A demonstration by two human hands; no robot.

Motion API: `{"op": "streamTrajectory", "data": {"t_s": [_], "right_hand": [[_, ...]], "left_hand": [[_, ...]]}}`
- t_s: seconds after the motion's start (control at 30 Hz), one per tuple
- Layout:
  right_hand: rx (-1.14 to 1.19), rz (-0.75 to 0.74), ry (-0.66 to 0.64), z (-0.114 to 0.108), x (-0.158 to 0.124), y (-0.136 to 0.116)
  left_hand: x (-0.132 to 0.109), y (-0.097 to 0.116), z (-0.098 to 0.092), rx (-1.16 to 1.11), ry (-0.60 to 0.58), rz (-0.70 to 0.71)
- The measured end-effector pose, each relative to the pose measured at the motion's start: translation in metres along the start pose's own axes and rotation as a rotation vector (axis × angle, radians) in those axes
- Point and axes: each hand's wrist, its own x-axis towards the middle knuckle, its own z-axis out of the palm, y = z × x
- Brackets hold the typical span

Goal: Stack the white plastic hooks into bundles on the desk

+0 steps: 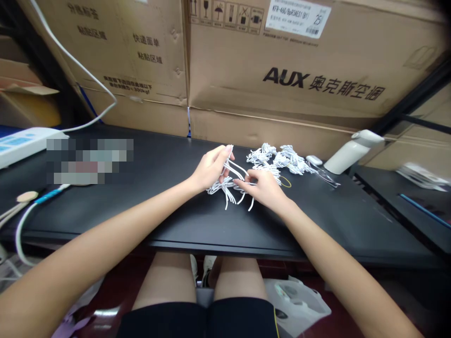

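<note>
Several thin white cords (235, 170) stretch between my two hands, just above the black table. My left hand (213, 165) is closed around one end of them, thumb pressed against the fingers. Thumb and forefinger of my right hand (265, 186) pinch the cords at their other end. Below and between the hands lies a loose pile of white cords (221, 188), with some ends hanging toward me. Beyond my right hand are more bundles of white cords (289, 159), and a yellow rubber band (286, 182) lies beside them.
Large cardboard boxes (246, 94) stand along the back of the black table (197, 220). A white bottle (352, 152) leans at the right, near glasses (323, 176) and a small white case (314, 160). On the left are a power strip (28, 143) and a white cable (21, 230).
</note>
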Motion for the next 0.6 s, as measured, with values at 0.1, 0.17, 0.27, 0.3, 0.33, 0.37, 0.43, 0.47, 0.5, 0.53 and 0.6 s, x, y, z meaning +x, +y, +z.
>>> {"op": "streamTrajectory", "data": {"t_s": [0.1,0.17,0.27,0.3,0.33,0.37,0.43,0.47,0.5,0.53,0.6], "right_hand": [[0.008,0.009,0.012,0.0002,0.0,0.0004],[0.01,0.019,0.021,0.0002,0.0001,0.0005],[0.014,0.02,0.041,0.0,0.0001,0.0002],[0.015,0.019,0.048,0.0,0.0001,0.0],[0.015,0.018,0.052,-0.0001,0.0001,-0.0002],[0.014,0.017,0.055,-0.0002,0.0001,-0.0004],[0.012,0.018,0.056,-0.0004,0.0001,-0.0007],[0.013,0.02,0.057,-0.0004,0.0002,-0.0008],[0.015,0.022,0.058,-0.0003,0.0003,-0.0008],[0.019,0.023,0.061,-0.0002,0.0003,-0.0008],[0.03,0.02,0.072,-0.0002,0.0003,-0.0008]], "left_hand": [[0.0,0.0003,0.0001,-0.001,0.001,-0.003],[0.0001,0.0002,0.0001,-0.002,0.0,0.0],[0.0002,-0.0005,0.0002,-0.001,-0.002,0.003],[0.0003,-0.0009,0.0002,0.0,-0.003,0.004],[0.0003,-0.0013,0.0002,0.0,-0.004,0.006],[0.0004,-0.0016,0.0002,-0.001,-0.006,0.009],[0.0005,-0.0022,0.0002,-0.002,-0.009,0.014],[0.0005,-0.0023,0.0002,-0.002,-0.009,0.016],[0.0005,-0.0024,0.0002,-0.001,-0.009,0.017],[0.0005,-0.0024,0.0002,0.001,-0.009,0.016],[0.0004,-0.0022,0.0003,0.008,-0.006,0.013]]}}
